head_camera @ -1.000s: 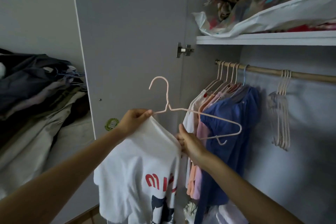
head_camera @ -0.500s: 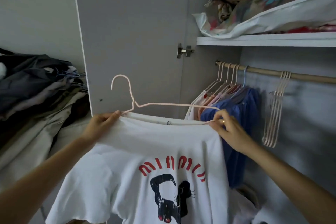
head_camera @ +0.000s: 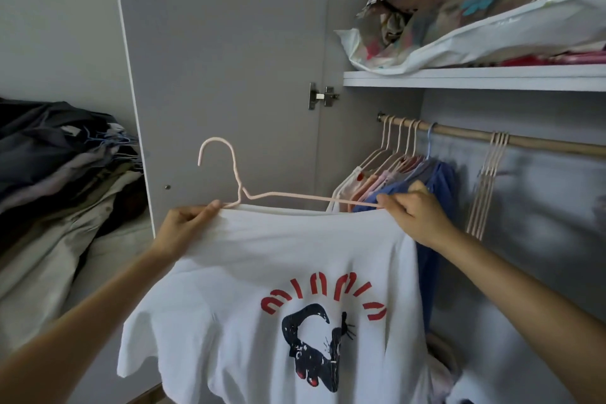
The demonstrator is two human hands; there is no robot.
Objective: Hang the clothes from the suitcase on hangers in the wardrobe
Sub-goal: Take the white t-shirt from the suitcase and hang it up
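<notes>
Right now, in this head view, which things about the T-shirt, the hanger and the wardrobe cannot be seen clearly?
- White T-shirt: hem cut off by the bottom edge.
- Pink hanger: lower part hidden behind the shirt; whether it sits inside the neck is unclear.
- Wardrobe rail: right end cut off by the frame edge.
- Hung clothes: partly hidden by the right hand.
- Suitcase: not in view.

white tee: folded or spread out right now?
Spread. The tee hangs flat from the hanger, print facing the camera; left hand and right hand hold its shoulders apart.
</notes>
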